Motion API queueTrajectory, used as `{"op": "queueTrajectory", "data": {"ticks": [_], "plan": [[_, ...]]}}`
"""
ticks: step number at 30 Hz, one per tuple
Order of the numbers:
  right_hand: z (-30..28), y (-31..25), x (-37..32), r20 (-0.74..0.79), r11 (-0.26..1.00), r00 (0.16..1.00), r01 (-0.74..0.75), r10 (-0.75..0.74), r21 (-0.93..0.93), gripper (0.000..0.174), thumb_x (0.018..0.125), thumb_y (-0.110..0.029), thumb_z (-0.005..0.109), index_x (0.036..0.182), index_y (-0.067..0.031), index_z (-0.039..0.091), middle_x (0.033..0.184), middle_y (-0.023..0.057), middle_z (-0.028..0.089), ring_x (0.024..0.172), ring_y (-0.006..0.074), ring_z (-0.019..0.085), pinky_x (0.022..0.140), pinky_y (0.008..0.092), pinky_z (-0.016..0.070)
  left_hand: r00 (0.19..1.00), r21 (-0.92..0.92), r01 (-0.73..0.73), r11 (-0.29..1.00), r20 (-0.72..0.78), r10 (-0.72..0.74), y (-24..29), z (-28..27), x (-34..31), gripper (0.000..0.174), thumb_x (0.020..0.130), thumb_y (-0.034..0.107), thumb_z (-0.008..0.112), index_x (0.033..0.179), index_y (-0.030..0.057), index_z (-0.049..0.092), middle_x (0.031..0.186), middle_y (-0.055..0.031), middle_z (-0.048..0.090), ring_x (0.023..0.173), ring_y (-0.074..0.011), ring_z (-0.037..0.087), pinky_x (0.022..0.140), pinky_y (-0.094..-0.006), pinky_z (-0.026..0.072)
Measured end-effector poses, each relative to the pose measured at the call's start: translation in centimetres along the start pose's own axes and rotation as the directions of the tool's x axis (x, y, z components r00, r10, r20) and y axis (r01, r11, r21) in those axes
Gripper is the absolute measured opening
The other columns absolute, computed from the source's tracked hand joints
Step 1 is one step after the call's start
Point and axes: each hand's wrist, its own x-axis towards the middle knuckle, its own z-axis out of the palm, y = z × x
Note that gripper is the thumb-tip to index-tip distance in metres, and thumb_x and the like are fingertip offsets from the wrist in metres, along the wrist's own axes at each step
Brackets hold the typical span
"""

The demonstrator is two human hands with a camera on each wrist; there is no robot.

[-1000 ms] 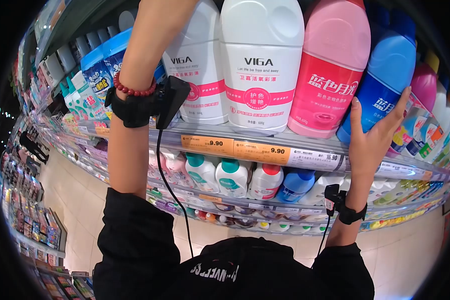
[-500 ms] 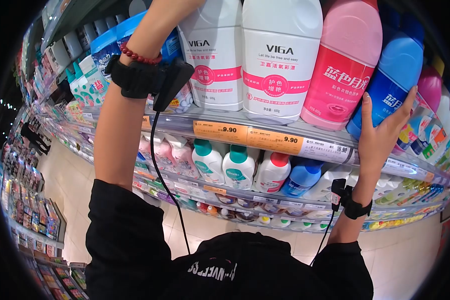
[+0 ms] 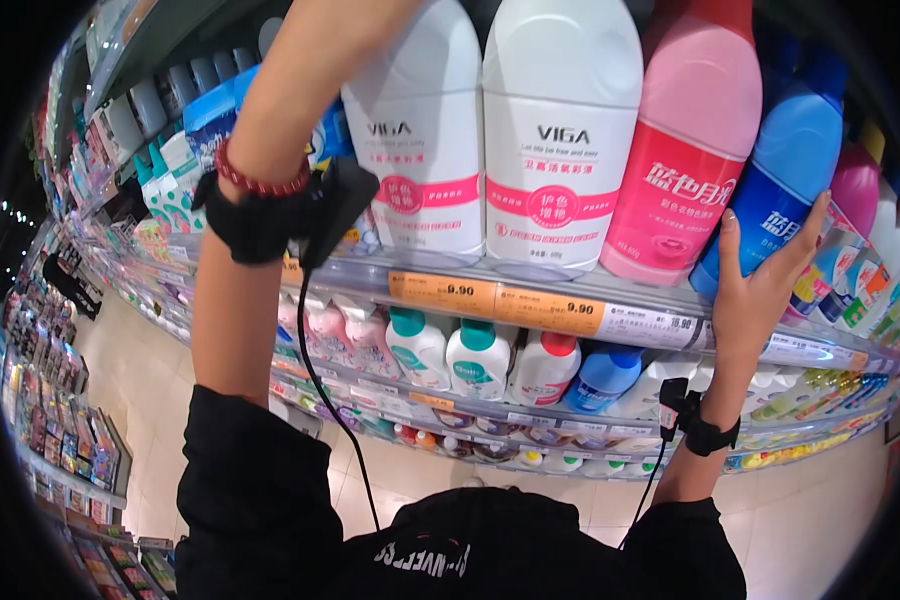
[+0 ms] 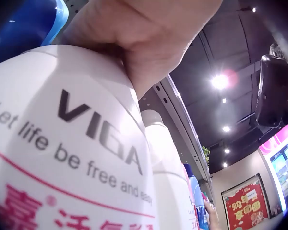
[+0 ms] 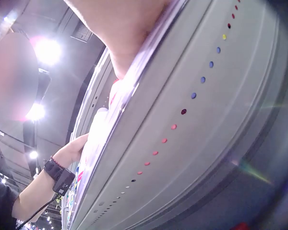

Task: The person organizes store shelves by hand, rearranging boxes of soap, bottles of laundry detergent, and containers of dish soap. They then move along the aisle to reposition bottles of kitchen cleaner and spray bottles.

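Observation:
In the head view, white VIGA bottles stand side by side: a left one (image 3: 420,150) and a right one (image 3: 562,165). The left forearm reaches up beside the left bottle, its hand beyond the top edge. In the left wrist view that hand (image 4: 144,38) lies against the top of a VIGA bottle (image 4: 72,129), its fingertips hidden. My right hand (image 3: 760,290), thumb and fingers spread and fairly straight, rests at the shelf edge against the lower part of a blue bottle (image 3: 785,165). Beside it stands a pink bottle (image 3: 695,140). The right wrist view shows part of the right hand (image 5: 122,33).
Orange and white price tags (image 3: 548,307) line the shelf edge. Lower shelves hold green-capped bottles (image 3: 417,350) and a small blue bottle (image 3: 605,378). Blue packs (image 3: 215,115) stand at the left. A person (image 3: 70,283) is in the aisle at far left.
Over the last second the head view has shifted, and the bottles and shelf sit farther right and slightly lower than at first. The right hand has stayed by the blue bottle, the left arm by the left VIGA bottle.

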Motion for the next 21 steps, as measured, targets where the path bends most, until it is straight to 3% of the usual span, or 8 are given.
{"op": "queueTrajectory", "data": {"ticks": [2, 4, 6, 9, 13, 17, 18, 21], "plan": [[-0.1, -0.2, 0.1, -0.009, 1.0, 1.0, 0.013, -0.013, 0.013, 0.09, 0.079, -0.035, 0.07, 0.147, -0.0118, 0.016, 0.137, 0.024, 0.036, 0.121, 0.0394, 0.042, 0.098, 0.0456, 0.0386, 0.905, 0.003, -0.293, 0.956, -0.321, 0.278, 0.5, 0.6, -0.5, 0.058, 0.076, 0.011, 0.063, 0.123, -0.009, 0.036, 0.116, -0.0239, 0.039, 0.114, -0.0321, 0.04, 0.099, -0.0371, 0.032], [-0.2, -0.3, 0.2, -0.006, 0.999, 1.0, -0.001, 0.001, 0.047, 0.09, 0.079, -0.034, 0.071, 0.147, -0.0119, 0.016, 0.135, 0.0239, 0.037, 0.119, 0.0394, 0.043, 0.097, 0.0453, 0.0391, 0.737, 0.052, -0.484, 0.874, -0.514, 0.439, 1.6, 1.5, -0.9, 0.05, 0.075, 0.007, 0.064, 0.118, -0.0038, 0.041, 0.106, -0.0161, 0.042, 0.104, -0.0282, 0.043, 0.095, -0.0351, 0.0348], [-0.2, -0.2, 0.1, -0.005, 0.997, 1.0, -0.019, 0.02, 0.077, 0.092, 0.078, -0.035, 0.071, 0.148, -0.0119, 0.016, 0.132, 0.0247, 0.038, 0.115, 0.0396, 0.045, 0.095, 0.045, 0.0405, 0.819, -0.108, -0.471, 0.876, -0.422, 0.388, 3.9, 0.9, -2.2, 0.049, 0.075, 0.008, 0.065, 0.116, -0.0041, 0.042, 0.104, -0.0156, 0.042, 0.101, -0.0277, 0.044, 0.094, -0.0348, 0.0355], [-0.5, -0.2, 0.1, 0.029, 0.996, 0.998, -0.064, 0.062, 0.063, 0.093, 0.078, -0.036, 0.071, 0.148, -0.0111, 0.015, 0.13, 0.0262, 0.038, 0.115, 0.04, 0.045, 0.093, 0.0451, 0.0414, 0.863, -0.274, -0.496, 0.824, -0.256, 0.435, 4.6, 3.0, -2.1, 0.06, 0.077, 0.015, 0.068, 0.122, -0.0073, 0.036, 0.115, -0.0259, 0.043, 0.109, -0.035, 0.046, 0.095, -0.0384, 0.0377], [-0.6, 0.0, 0.1, 0.028, 0.998, 0.999, -0.036, 0.035, 0.053, 0.095, 0.077, -0.035, 0.072, 0.148, -0.0097, 0.013, 0.124, 0.0267, 0.04, 0.11, 0.0411, 0.047, 0.09, 0.0449, 0.0426, 0.92, -0.339, -0.293, 0.894, 0.154, 0.36, 5.9, 3.4, -2.1, 0.082, 0.077, 0.024, 0.072, 0.132, -0.0113, 0.022, 0.13, -0.0367, 0.036, 0.12, -0.0425, 0.042, 0.099, -0.0401, 0.0375], [-0.6, 0.2, 0.1, 0.057, 0.996, 0.998, -0.045, 0.041, 0.074, 0.096, 0.078, -0.033, 0.071, 0.148, -0.0086, 0.009, 0.123, 0.0285, 0.04, 0.109, 0.0427, 0.047, 0.09, 0.0455, 0.0424, 0.89, -0.24, -0.344, 0.908, 0.225, 0.396, 5.9, 3.1, -2.1, 0.094, 0.075, 0.026, 0.073, 0.137, -0.0124, 0.013, 0.134, -0.038, 0.032, 0.125, -0.0428, 0.038, 0.104, -0.0383, 0.0338], [-1.1, -0.2, 0.3, 0.143, 0.985, 0.985, -0.119, 0.1, 0.126, 0.092, 0.083, -0.032, 0.068, 0.146, -0.0008, 0.009, 0.147, 0.0274, 0.02, 0.134, 0.0412, 0.028, 0.109, 0.0434, 0.0243, 0.884, -0.237, -0.35, 0.906, 0.235, 0.403, 5.4, 3.2, -1.5, 0.096, 0.075, 0.026, 0.074, 0.137, -0.0124, 0.011, 0.135, -0.037, 0.032, 0.126, -0.0422, 0.037, 0.106, -0.0375, 0.0324], [-1.3, 0.1, 0.4, 0.177, 0.985, 0.981, -0.104, 0.079, 0.141, 0.093, 0.083, -0.033, 0.068, 0.146, -0.0005, 0.008, 0.147, 0.0284, 0.02, 0.134, 0.0412, 0.027, 0.109, 0.0434, 0.0243, 0.878, -0.22, -0.355, 0.909, 0.254, 0.405, 5.5, 3.0, -1.6, 0.097, 0.075, 0.024, 0.074, 0.138, -0.0126, 0.01, 0.137, -0.0338, 0.032, 0.127, -0.0405, 0.036, 0.107, -0.0364, 0.0308]]}}
